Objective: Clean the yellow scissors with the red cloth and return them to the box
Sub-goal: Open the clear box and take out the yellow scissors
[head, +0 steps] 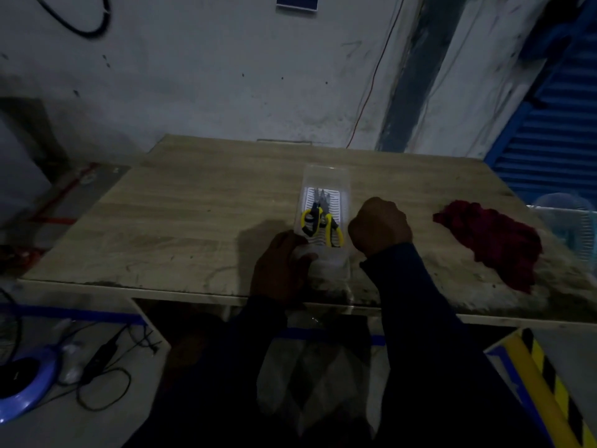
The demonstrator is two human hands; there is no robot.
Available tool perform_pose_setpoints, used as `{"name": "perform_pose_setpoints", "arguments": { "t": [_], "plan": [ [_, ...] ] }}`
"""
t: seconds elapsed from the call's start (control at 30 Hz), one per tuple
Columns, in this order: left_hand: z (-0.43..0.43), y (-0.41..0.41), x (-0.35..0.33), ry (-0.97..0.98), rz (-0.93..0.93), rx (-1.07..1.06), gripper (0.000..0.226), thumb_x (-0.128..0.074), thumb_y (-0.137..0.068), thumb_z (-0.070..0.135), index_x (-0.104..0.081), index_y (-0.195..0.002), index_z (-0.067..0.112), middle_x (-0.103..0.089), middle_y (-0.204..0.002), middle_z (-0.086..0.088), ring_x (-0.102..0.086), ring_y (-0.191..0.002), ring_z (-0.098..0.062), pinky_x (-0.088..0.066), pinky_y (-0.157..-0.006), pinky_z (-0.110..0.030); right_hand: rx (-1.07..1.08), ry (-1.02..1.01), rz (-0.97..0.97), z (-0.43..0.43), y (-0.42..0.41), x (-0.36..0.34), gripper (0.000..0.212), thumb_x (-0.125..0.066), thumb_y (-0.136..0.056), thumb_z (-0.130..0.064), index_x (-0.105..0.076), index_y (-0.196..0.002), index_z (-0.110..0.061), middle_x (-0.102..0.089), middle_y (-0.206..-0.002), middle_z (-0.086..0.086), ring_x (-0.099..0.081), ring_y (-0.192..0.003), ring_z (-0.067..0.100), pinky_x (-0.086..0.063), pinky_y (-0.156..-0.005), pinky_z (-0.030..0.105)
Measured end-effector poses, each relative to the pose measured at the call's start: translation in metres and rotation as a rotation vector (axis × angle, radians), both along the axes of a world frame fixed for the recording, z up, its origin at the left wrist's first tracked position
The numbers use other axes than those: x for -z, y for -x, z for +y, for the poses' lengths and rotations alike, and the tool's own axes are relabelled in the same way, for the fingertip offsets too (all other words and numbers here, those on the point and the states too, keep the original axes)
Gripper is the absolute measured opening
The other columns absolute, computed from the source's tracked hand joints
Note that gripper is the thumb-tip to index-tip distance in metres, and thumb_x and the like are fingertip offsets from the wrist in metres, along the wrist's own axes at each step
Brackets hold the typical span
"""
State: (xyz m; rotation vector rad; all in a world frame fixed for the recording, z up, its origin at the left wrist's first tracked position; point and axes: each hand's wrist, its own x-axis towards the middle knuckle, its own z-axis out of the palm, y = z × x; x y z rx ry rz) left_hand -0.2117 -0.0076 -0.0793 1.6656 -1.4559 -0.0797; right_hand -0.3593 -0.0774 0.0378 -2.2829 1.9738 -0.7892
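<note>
The yellow scissors (319, 223) lie inside a clear plastic box (326, 179) on the wooden table (193, 215), blades pointing away from me. My left hand (281, 266) grips the box's near left corner. My right hand (379, 226) sits beside the box's right wall with its fingers curled; whether it touches the box or holds anything is hidden. The red cloth (494, 244) lies crumpled on the table to the right, apart from both hands.
A pale blue plastic container (568, 221) stands at the table's right edge behind the cloth. Cables and a blue round object (29, 386) lie on the floor at the left. A yellow-black striped bar (549, 383) runs at the lower right.
</note>
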Motion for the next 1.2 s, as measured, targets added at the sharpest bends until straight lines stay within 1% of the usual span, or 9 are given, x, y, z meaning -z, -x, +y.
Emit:
{"name": "perform_pose_setpoints", "arguments": {
  "t": [0.07, 0.17, 0.23, 0.33, 0.6, 0.7, 0.83, 0.93, 1.2],
  "plan": [
    [0.001, 0.0, 0.0, 0.009, 0.002, 0.005, 0.021, -0.066, -0.088, 0.039, -0.063, -0.103, 0.025, -0.059, -0.109, 0.005, -0.059, -0.088, -0.013, -0.041, -0.072, -0.02, -0.08, 0.168, -0.078, -0.005, -0.018, 0.001, 0.006, -0.057, -0.073, -0.001, -0.062, -0.07, 0.002, -0.062, -0.072, 0.023, -0.065, -0.064, 0.037, -0.053, -0.054, 0.035],
    [0.0, -0.001, 0.003, 0.025, -0.053, 0.008, 0.022, -0.064, -0.089, 0.039, -0.064, -0.105, 0.024, -0.06, -0.109, 0.002, -0.058, -0.09, -0.015, -0.045, -0.075, -0.026, -0.342, -0.159, -0.131, -0.021, -0.043, 0.01, 0.02, -0.053, -0.079, -0.014, -0.063, -0.068, -0.001, -0.061, -0.069, 0.016, -0.064, -0.067, 0.034, -0.048, -0.052, 0.027],
    [0.001, -0.001, 0.004, 0.036, -0.079, 0.029, 0.027, -0.059, -0.09, 0.042, -0.065, -0.107, 0.023, -0.061, -0.111, 0.0, -0.058, -0.093, -0.017, -0.047, -0.077, -0.029, -0.284, -0.383, -0.168, -0.025, -0.054, 0.014, 0.016, -0.057, -0.082, -0.019, -0.059, -0.08, -0.003, -0.061, -0.085, 0.016, -0.065, -0.082, 0.032, -0.044, -0.056, 0.025],
    [0.002, -0.002, 0.002, 0.043, -0.057, 0.041, 0.036, -0.047, -0.09, 0.047, -0.065, -0.106, 0.02, -0.061, -0.111, -0.001, -0.061, -0.091, -0.019, -0.051, -0.073, -0.031, -0.203, -0.476, -0.113, -0.029, -0.065, 0.023, 0.031, -0.056, -0.086, -0.021, -0.061, -0.11, -0.001, -0.061, -0.118, 0.022, -0.062, -0.107, 0.035, -0.052, -0.083, 0.033],
    [0.007, 0.002, -0.006, 0.054, -0.041, 0.045, 0.034, -0.047, -0.089, 0.05, -0.063, -0.107, 0.025, -0.06, -0.114, 0.001, -0.064, -0.089, -0.023, -0.053, -0.068, -0.035, -0.109, -0.375, -0.208, -0.027, -0.059, 0.028, 0.035, -0.066, -0.085, -0.025, -0.057, -0.111, -0.003, -0.049, -0.124, 0.021, -0.058, -0.109, 0.039, -0.049, -0.088, 0.037],
    [0.006, 0.002, -0.004, 0.052, -0.043, 0.049, 0.025, -0.052, -0.089, 0.048, -0.06, -0.106, 0.03, -0.057, -0.113, 0.006, -0.063, -0.088, -0.019, -0.052, -0.068, -0.031, -0.136, -0.223, -0.212, -0.011, -0.053, 0.02, 0.028, -0.066, -0.084, -0.023, -0.061, -0.104, -0.004, -0.05, -0.12, 0.018, -0.058, -0.104, 0.039, -0.047, -0.084, 0.035],
    [0.004, 0.002, 0.001, 0.019, -0.078, 0.009, 0.023, -0.057, -0.089, 0.047, -0.059, -0.106, 0.032, -0.055, -0.114, 0.01, -0.06, -0.088, -0.013, -0.043, -0.069, -0.021, -0.23, 0.129, -0.23, 0.017, -0.031, 0.019, 0.028, -0.061, -0.087, -0.017, -0.061, -0.114, -0.014, -0.05, -0.114, 0.013, -0.057, -0.097, 0.037, -0.048, -0.084, 0.039],
    [0.004, 0.003, 0.0, 0.004, -0.042, 0.016, 0.022, -0.061, -0.088, 0.048, -0.059, -0.105, 0.035, -0.056, -0.114, 0.011, -0.063, -0.09, -0.013, -0.049, -0.073, -0.025, -0.182, 0.264, -0.335, 0.02, -0.003, 0.034, 0.034, -0.061, -0.087, -0.017, -0.062, -0.121, -0.02, -0.051, -0.116, 0.011, -0.056, -0.099, 0.034, -0.051, -0.087, 0.039],
    [0.002, 0.004, 0.007, 0.107, 0.029, 0.032, 0.024, -0.069, -0.086, 0.042, -0.059, -0.106, 0.033, -0.059, -0.113, 0.009, -0.065, -0.089, -0.013, -0.056, -0.075, -0.035, 0.041, 0.037, -0.116, -0.013, 0.04, 0.074, 0.012, -0.064, -0.084, -0.013, -0.07, -0.092, -0.008, -0.063, -0.084, 0.023, -0.057, -0.09, 0.043, -0.048, -0.08, 0.042]
  ]
}}
